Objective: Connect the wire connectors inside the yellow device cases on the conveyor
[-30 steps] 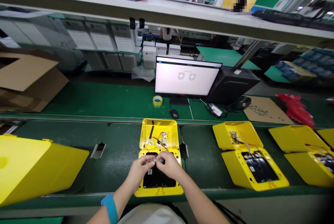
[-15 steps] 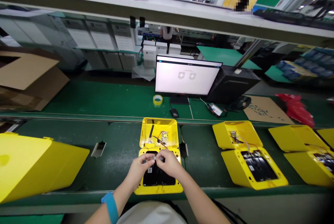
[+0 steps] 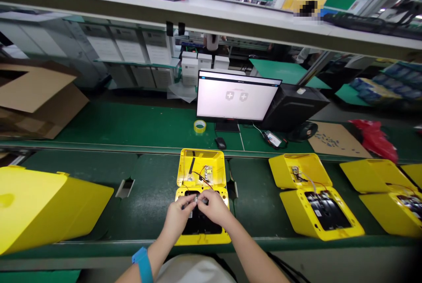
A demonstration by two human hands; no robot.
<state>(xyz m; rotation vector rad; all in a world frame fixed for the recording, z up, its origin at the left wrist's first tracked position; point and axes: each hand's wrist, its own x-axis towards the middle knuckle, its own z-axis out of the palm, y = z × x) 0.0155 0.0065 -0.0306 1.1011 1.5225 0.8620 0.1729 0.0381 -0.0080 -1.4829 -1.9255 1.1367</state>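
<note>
An open yellow housing (image 3: 220, 240) lies on the belt in front of me, its lid (image 3: 216, 156) hinged back at the far side. Inside the lid are a small circuit board (image 3: 209, 172) and red and black wires (image 3: 205, 181). Over the black inner panel (image 3: 207, 226) my hands meet, fingertips nearly touching. My left hand (image 3: 177, 216), closed in a pinch, comes from the left. My right hand (image 3: 214, 207) pinches from the right. Between them shows a small pale piece (image 3: 196, 199), too small to name; the fingers hide most of it.
More open yellow housings (image 3: 321, 226) stand to the right, and a large yellow shell (image 3: 62, 212) at the left. Behind the belt are a monitor (image 3: 237, 96), a mouse (image 3: 220, 143), a tape roll (image 3: 199, 126) and a cardboard box (image 3: 36, 98). A shelf (image 3: 231, 12) crosses above.
My left hand and forearm have shifted slightly right, the wrist turning a little over the panel. The right hand stays nearly in place, both still pinching.
</note>
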